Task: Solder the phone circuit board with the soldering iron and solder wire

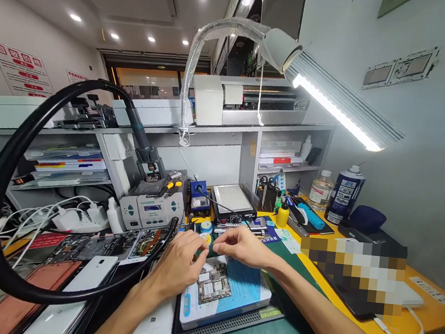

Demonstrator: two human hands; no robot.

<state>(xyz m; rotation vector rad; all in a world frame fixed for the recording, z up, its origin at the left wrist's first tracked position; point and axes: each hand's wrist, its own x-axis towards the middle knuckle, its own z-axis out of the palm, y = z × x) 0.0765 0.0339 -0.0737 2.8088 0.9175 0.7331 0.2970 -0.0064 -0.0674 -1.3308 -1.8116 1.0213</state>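
Black hose [5,177] loops wide across your left side. Blue-and-white pad [234,294] lies just under your hands, bare circuit board [212,283] on it, below your fingertips. Dark spray can [344,194] and clear bottle [320,189] stand well right; labels unreadable. Left hand [177,265] and right hand [240,246] pinch narrowly together; what they hold is too small to tell.

Circuit board [212,283] lies on a pad [229,300] at the surface's [426,312] front centre. Both hands above it: left hand [177,265], right hand [242,246] (fingertips near each other). Soldering station [151,207] behind-left; spray can [344,194] behind-right; phones [90,275] left.
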